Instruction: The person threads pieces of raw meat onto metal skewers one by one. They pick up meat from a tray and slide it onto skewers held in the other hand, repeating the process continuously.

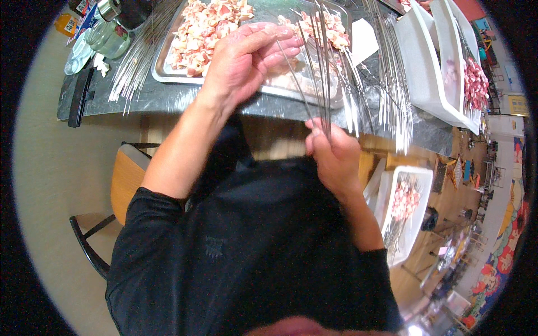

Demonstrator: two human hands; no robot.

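My left hand (248, 54) is raised over a metal tray (176, 78), its palm turned partly up and its fingers loosely curved; I see nothing held in it. Pale pink raw meat pieces (201, 38) are heaped on the tray's left side, and more meat pieces (332, 31) lie at its far right. By the table's front edge, my right hand (334, 153) grips several thin metal skewers (323, 80) by their lower ends. They fan upward across the tray. One skewer leans left, its upper end close to my left fingers.
Bundles of metal skewers lie left (141, 59) and right (391, 84) of the tray. A glass jar (109, 40) stands far left. White bins (428, 63) at right hold skewered meat (475, 84). Lower right is another white bin (410, 239). A chair (126, 180) stands left.
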